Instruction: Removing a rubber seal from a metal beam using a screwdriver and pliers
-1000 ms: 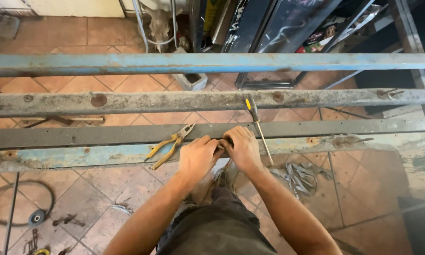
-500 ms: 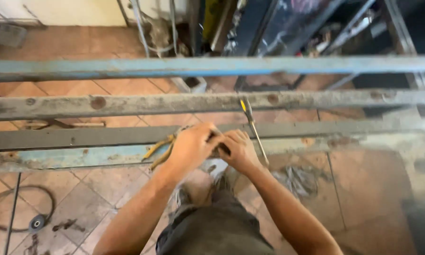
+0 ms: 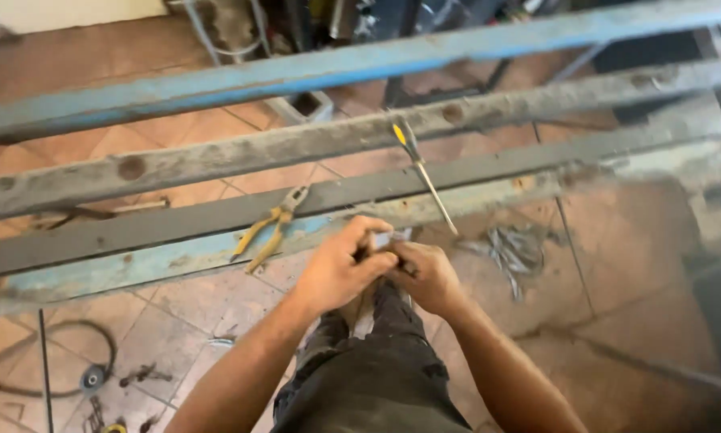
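**2 hands closed together on a small pale piece beside the metal rails**

At the far left a dark cable (image 3: 24,365) loops over the tiled floor (image 3: 176,313), with small bits of hardware scattered near it. Further right, the pliers (image 3: 266,228) with yellow handles lie across the dark rail (image 3: 136,228) and the chipped blue rail (image 3: 96,273), jaws pointing up and right, just left of the hands and apart from them.

The left hand (image 3: 340,269) comes up from the bottom of the view on a bare forearm, knuckles up, fingers curled shut toward the middle. It meets the right hand (image 3: 426,277), which is also curled closed, thumb side inward. Both pinch a small pale piece (image 3: 383,240) between their fingertips; what it is cannot be told. The piece sits at the near edge of the blue rail, above the person's dark trousers (image 3: 376,377).

Just right of the hands a screwdriver (image 3: 423,176) with a yellow and black handle leans over the rails, tip pointing down and right, near the right hand but not touching it. Beyond it, a heap of grey metal scraps (image 3: 509,248) lies on the floor.

4 long rails cross the view, tilted up to the right; the room behind is cluttered and blurred.
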